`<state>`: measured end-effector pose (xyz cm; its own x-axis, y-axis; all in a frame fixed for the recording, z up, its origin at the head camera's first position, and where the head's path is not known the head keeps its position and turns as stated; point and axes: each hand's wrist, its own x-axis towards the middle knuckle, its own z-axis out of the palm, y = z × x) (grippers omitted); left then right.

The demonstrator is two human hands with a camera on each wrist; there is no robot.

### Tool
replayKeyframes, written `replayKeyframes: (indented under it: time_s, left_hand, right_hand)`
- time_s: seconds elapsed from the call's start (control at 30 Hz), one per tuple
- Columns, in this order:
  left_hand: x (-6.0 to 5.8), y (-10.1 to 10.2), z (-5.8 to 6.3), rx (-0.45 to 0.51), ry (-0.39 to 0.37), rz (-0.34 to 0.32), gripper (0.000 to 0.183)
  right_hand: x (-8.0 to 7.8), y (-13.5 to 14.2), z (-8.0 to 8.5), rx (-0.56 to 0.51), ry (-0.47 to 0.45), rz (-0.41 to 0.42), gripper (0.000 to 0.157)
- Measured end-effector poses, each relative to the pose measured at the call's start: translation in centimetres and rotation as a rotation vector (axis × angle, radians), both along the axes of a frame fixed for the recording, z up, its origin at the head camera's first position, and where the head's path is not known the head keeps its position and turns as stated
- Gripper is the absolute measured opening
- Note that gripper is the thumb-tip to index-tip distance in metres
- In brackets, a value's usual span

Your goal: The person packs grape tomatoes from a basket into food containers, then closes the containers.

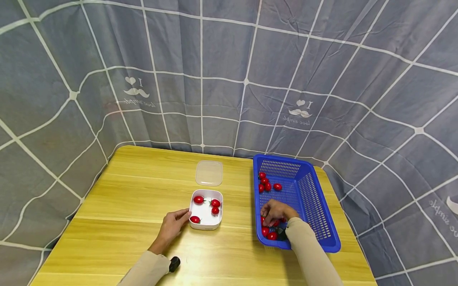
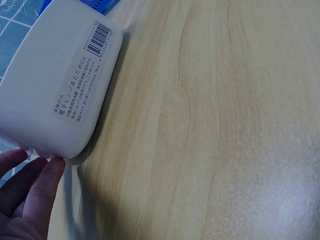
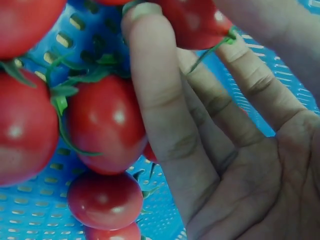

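Observation:
A white square container (image 1: 206,227) stands on the table with several cherry tomatoes (image 1: 198,200) inside. My left hand (image 1: 175,222) is at its left side, fingertips (image 2: 56,167) touching the wall near a bottom corner; a printed label (image 2: 82,75) shows on that wall. My right hand (image 1: 277,210) reaches down into the blue basket (image 1: 322,198), among more cherry tomatoes (image 1: 272,236). In the right wrist view, it holds one cherry tomato (image 3: 195,22) with a green stem between thumb and fingers. Other tomatoes (image 3: 105,122) lie beside the index finger (image 3: 157,90).
A translucent lid (image 1: 209,173) lies flat behind the container. Several cherry tomatoes (image 1: 267,186) sit at the basket's far left. A grey checked curtain (image 1: 222,95) hangs behind the wooden table (image 1: 143,190). A small black object (image 1: 174,264) is at the left cuff.

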<state>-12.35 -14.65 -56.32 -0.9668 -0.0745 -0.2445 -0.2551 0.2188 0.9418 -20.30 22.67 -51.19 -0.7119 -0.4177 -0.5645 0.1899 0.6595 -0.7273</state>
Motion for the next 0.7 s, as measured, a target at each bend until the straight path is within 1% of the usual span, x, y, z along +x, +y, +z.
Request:
replayKeyframes:
  time_s: [0.13, 0.23, 0.47, 0.7]
  left_hand:
    - [0.0, 0.0, 0.0, 0.001, 0.004, -0.001, 0.038]
    - [0.0, 0.0, -0.1, -0.001, 0.011, -0.005, 0.038]
    - [-0.1, 0.1, 0.0, 0.004, 0.011, -0.01, 0.038]
    - [0.0, 0.0, 0.2, -0.008, 0.006, -0.012, 0.039]
  right_hand:
    - [-0.1, 0.0, 0.0, -0.003, -0.001, 0.012, 0.025]
    - [-0.1, 0.2, 0.0, -0.027, 0.001, 0.01, 0.024]
    - [-0.2, 0.8, 0.1, -0.094, 0.011, -0.05, 0.023]
    - [-0.4, 1.1, 1.1, -0.177, 0.008, -0.096, 0.028]
